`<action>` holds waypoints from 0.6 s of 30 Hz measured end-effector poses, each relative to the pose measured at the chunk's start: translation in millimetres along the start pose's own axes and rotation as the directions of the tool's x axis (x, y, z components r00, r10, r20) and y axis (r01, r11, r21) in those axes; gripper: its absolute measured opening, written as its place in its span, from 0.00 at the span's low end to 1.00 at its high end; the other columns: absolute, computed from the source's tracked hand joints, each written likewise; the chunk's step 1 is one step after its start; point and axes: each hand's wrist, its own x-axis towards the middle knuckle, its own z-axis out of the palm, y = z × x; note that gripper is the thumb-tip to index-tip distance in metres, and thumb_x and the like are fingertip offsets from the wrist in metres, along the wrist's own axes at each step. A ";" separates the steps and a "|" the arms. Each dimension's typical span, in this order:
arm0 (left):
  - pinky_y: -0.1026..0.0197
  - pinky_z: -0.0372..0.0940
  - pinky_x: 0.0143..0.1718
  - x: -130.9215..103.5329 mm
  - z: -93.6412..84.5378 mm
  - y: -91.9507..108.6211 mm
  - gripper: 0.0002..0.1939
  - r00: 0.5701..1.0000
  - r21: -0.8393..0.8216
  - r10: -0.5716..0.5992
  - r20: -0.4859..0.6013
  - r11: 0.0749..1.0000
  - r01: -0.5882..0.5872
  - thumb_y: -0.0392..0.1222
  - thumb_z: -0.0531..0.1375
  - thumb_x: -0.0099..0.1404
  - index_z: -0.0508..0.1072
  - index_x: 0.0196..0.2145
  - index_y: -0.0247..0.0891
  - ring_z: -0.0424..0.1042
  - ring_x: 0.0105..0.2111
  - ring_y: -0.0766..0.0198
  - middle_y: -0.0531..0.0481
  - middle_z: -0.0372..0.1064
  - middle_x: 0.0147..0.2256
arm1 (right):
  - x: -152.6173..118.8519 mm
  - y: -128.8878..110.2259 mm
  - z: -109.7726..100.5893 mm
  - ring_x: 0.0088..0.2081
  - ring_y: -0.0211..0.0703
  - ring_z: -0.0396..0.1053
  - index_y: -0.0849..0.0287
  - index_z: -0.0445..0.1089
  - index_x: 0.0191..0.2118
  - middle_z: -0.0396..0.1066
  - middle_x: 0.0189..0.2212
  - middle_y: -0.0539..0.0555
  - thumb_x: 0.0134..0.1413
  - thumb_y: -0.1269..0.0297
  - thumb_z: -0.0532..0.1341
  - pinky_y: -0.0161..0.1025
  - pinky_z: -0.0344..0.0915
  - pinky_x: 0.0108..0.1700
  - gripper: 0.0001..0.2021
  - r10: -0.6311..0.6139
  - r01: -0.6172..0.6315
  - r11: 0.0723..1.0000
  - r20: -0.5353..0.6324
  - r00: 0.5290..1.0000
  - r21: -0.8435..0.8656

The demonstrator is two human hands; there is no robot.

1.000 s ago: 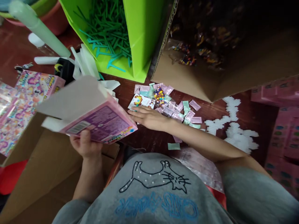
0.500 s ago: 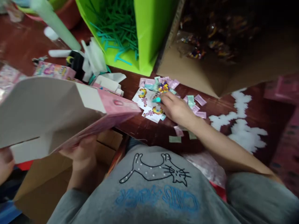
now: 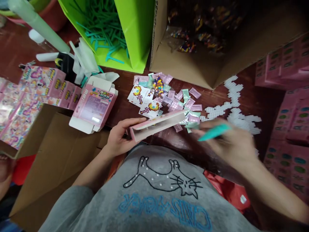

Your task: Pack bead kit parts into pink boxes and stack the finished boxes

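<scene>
My left hand (image 3: 120, 137) grips the closed-off end of a flat pink box (image 3: 156, 125), whose long open side shows a pale inside. To the right, my right hand (image 3: 231, 143), blurred by motion, holds a teal plastic piece (image 3: 214, 132). Beyond the box lie two printed cards (image 3: 149, 107), a clear bag of coloured beads (image 3: 159, 86) and several pink and green sachets (image 3: 175, 105). White pegboard pieces (image 3: 243, 118) lie just beyond my right hand.
A green box of teal sticks (image 3: 135, 35) and a cardboard box of bead bags (image 3: 164, 58) stand at the back. Another pink box (image 3: 95, 108) lies open at left, near stacked packages (image 3: 43, 83). Pink boxes (image 3: 289, 154) are stacked at right. Another person's arm (image 3: 4, 175) shows at far left.
The large pink box at left is out of my left hand's area; my left hand now holds a flat box in the middle. My right hand has moved right from the cards with the teal piece.
</scene>
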 end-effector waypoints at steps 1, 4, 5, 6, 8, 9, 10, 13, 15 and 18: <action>0.50 0.83 0.59 0.9 5.5 0.3 0.41 1.000 0.020 -0.025 -0.004 0.999 0.025 0.39 0.81 0.63 0.73 0.69 0.48 0.87 0.56 0.51 0.42 0.84 0.59 | 8.4 -12.7 -13.8 0.31 0.46 0.78 0.47 0.76 0.45 0.81 0.35 0.52 0.73 0.57 0.67 0.43 0.68 0.27 0.03 -0.059 0.055 0.998 -0.133 0.989 -0.033; 0.51 0.82 0.58 4.0 25.9 -1.5 0.44 0.995 -0.004 -0.096 -0.003 0.995 0.096 0.48 0.81 0.64 0.70 0.72 0.47 0.86 0.57 0.51 0.40 0.82 0.61 | 37.6 -46.1 -33.8 0.26 0.42 0.71 0.49 0.75 0.49 0.78 0.33 0.51 0.76 0.62 0.65 0.44 0.54 0.22 0.02 -0.239 0.202 0.950 -0.137 0.961 -0.240; 0.51 0.82 0.59 5.5 32.7 -2.3 0.45 0.993 -0.026 -0.116 0.007 0.993 0.116 0.51 0.81 0.65 0.69 0.73 0.47 0.86 0.57 0.50 0.39 0.81 0.62 | 47.2 -52.4 -33.6 0.27 0.42 0.71 0.51 0.75 0.51 0.79 0.35 0.52 0.77 0.64 0.62 0.45 0.53 0.22 0.04 -0.279 0.249 0.929 -0.076 0.957 -0.272; 0.51 0.82 0.58 7.1 38.7 -3.1 0.45 0.991 -0.054 -0.132 0.008 0.990 0.132 0.53 0.80 0.65 0.68 0.73 0.46 0.85 0.58 0.50 0.38 0.80 0.62 | 55.8 -55.7 -31.3 0.29 0.43 0.72 0.53 0.74 0.53 0.79 0.39 0.54 0.78 0.65 0.59 0.45 0.55 0.23 0.07 -0.302 0.287 0.920 -0.017 0.953 -0.268; 0.50 0.82 0.58 10.7 48.0 -3.9 0.46 0.988 -0.119 -0.155 0.006 0.981 0.155 0.56 0.79 0.66 0.66 0.74 0.46 0.84 0.58 0.49 0.37 0.79 0.64 | 68.8 -55.3 -24.7 0.37 0.47 0.77 0.57 0.73 0.55 0.80 0.47 0.59 0.79 0.66 0.56 0.43 0.63 0.27 0.10 -0.316 0.322 0.929 0.063 0.947 -0.184; 0.50 0.82 0.58 12.4 51.1 -4.2 0.47 0.987 -0.150 -0.161 0.007 0.976 0.160 0.56 0.79 0.66 0.65 0.75 0.46 0.84 0.58 0.49 0.37 0.77 0.65 | 72.9 -53.0 -22.0 0.41 0.48 0.78 0.58 0.73 0.57 0.79 0.50 0.61 0.80 0.66 0.55 0.43 0.68 0.31 0.10 -0.318 0.328 0.938 0.095 0.943 -0.117; 0.50 0.82 0.58 13.9 53.6 -4.4 0.48 0.987 -0.176 -0.163 0.012 0.971 0.163 0.57 0.79 0.66 0.64 0.75 0.47 0.84 0.58 0.49 0.37 0.76 0.66 | 75.6 -50.3 -20.4 0.45 0.50 0.79 0.58 0.72 0.58 0.79 0.52 0.61 0.81 0.65 0.54 0.44 0.73 0.36 0.11 -0.319 0.327 0.944 0.129 0.939 -0.045; 0.48 0.83 0.57 17.6 58.2 -6.4 0.50 0.988 -0.217 -0.152 0.041 0.964 0.157 0.59 0.79 0.65 0.62 0.76 0.49 0.84 0.58 0.48 0.38 0.76 0.66 | 76.9 -42.4 -23.0 0.51 0.51 0.80 0.53 0.74 0.61 0.80 0.54 0.57 0.83 0.64 0.53 0.49 0.80 0.49 0.14 -0.336 0.315 0.939 0.184 0.924 0.137; 0.47 0.83 0.56 19.5 59.9 -9.0 0.51 0.991 -0.224 -0.132 0.028 0.965 0.135 0.60 0.79 0.65 0.60 0.77 0.51 0.83 0.59 0.47 0.38 0.74 0.67 | 72.9 -35.4 -27.7 0.57 0.52 0.80 0.48 0.75 0.63 0.81 0.56 0.54 0.82 0.65 0.55 0.53 0.81 0.58 0.15 -0.350 0.325 0.921 0.093 0.932 0.213; 0.46 0.84 0.54 22.3 61.3 -14.5 0.57 0.993 -0.227 -0.106 -0.045 0.970 0.093 0.59 0.79 0.65 0.52 0.80 0.58 0.82 0.60 0.45 0.39 0.68 0.72 | 56.9 -18.2 -24.3 0.65 0.58 0.76 0.44 0.74 0.66 0.79 0.62 0.57 0.76 0.62 0.65 0.62 0.75 0.69 0.18 -0.212 0.256 0.948 -0.227 0.950 0.186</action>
